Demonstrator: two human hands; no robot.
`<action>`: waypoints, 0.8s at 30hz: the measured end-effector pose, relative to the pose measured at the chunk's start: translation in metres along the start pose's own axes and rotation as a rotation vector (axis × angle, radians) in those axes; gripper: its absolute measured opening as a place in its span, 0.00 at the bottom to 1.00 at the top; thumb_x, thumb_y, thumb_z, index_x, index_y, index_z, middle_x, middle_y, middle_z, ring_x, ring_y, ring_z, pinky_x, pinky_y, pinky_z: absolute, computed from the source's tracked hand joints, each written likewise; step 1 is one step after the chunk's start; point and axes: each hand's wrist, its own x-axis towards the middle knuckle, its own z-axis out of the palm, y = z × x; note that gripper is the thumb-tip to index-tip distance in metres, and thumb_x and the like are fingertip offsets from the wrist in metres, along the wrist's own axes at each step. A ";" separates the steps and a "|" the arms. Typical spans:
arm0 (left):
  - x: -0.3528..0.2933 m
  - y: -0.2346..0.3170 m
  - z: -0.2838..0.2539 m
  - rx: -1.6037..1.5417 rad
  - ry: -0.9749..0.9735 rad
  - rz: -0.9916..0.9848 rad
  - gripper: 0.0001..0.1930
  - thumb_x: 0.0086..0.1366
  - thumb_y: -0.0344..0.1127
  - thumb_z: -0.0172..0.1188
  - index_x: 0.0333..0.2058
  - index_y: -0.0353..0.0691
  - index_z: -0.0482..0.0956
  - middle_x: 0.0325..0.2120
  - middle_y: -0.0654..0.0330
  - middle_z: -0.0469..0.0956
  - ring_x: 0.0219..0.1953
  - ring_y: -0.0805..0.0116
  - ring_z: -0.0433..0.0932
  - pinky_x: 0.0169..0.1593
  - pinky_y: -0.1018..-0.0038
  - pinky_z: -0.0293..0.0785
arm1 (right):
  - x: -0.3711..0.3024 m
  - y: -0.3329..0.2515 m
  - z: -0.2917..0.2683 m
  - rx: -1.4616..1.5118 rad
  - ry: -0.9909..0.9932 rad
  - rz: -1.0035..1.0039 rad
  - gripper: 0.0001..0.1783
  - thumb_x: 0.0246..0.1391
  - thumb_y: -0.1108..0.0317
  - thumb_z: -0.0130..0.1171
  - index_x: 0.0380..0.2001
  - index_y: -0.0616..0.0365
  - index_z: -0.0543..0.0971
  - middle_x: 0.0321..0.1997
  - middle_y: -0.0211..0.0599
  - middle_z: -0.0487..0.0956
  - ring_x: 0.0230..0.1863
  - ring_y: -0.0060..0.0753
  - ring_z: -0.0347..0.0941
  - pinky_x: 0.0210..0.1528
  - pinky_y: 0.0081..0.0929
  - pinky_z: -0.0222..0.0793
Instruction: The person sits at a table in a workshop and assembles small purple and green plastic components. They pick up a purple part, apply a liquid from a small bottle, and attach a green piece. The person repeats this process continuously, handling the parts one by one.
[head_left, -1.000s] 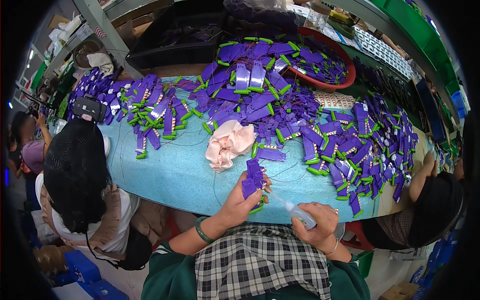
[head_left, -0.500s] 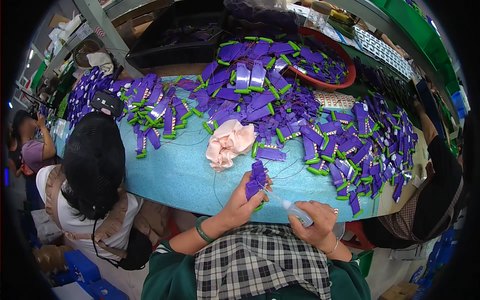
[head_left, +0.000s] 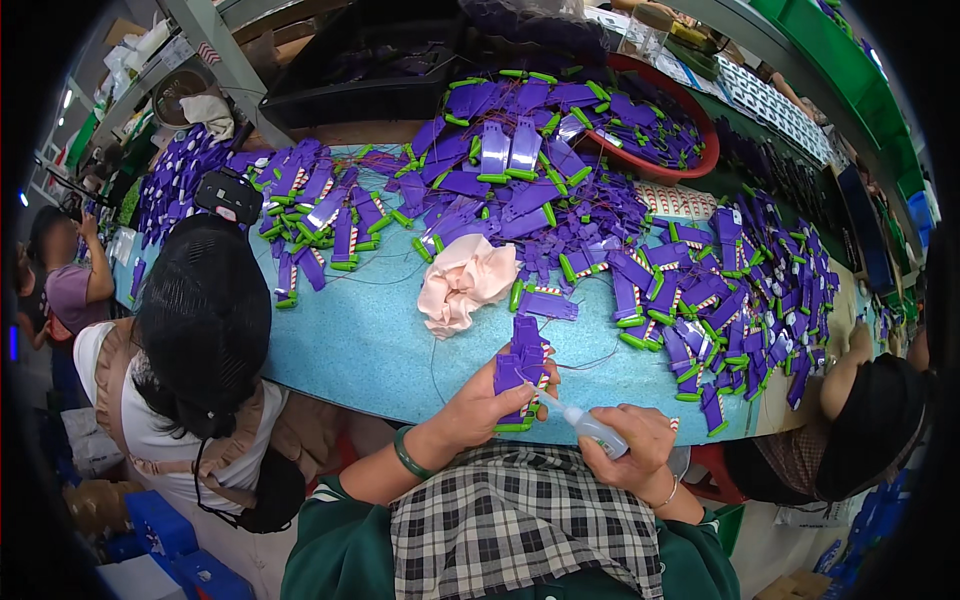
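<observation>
Head camera view, from near to far, with clock directions read from the purple piece in hand: a black-and-white plaid apron spreads at 6 o'clock over a worker's dark green garment. At 4 o'clock, the worker's right hand, fingers wrapped around a translucent squeeze bottle, angles its thin nozzle toward the green-edged piece; whether the tip touches cannot be told. The left hand, a green bangle on its wrist, has thumb and fingers clamped on the piece at the near edge of a blue work table. A crumpled pink cloth lies just beyond at 11 o'clock. Co-workers flank the table, one in a black cap at 9 o'clock, another in dark clothing at 3. Purple-and-green parts crowd the surface in a left heap at 10 o'clock, a middle heap at 12 and a right heap between 2 and 3. Farther back, a red basin holds more parts at 1 o'clock, and a black tray sits at 11
</observation>
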 end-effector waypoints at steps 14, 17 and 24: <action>-0.001 -0.008 0.000 0.349 0.167 0.105 0.22 0.68 0.31 0.50 0.58 0.36 0.57 0.48 0.56 0.68 0.48 0.69 0.71 0.46 0.70 0.74 | -0.004 -0.006 -0.005 -0.025 -0.056 0.030 0.20 0.31 0.70 0.68 0.34 0.58 0.77 0.19 0.36 0.77 0.15 0.33 0.72 0.20 0.25 0.65; 0.001 -0.010 0.001 0.415 0.201 0.109 0.19 0.69 0.31 0.49 0.56 0.36 0.58 0.47 0.57 0.68 0.47 0.69 0.71 0.46 0.71 0.74 | 0.001 -0.004 -0.002 0.009 -0.017 -0.029 0.20 0.32 0.71 0.71 0.34 0.60 0.78 0.15 0.32 0.74 0.12 0.26 0.68 0.14 0.22 0.60; 0.002 -0.011 0.004 0.540 0.224 0.152 0.18 0.69 0.31 0.49 0.55 0.35 0.59 0.46 0.56 0.68 0.47 0.69 0.70 0.46 0.71 0.74 | 0.001 -0.003 0.000 0.016 -0.029 -0.019 0.20 0.32 0.73 0.71 0.34 0.61 0.78 0.16 0.33 0.74 0.12 0.26 0.68 0.14 0.22 0.60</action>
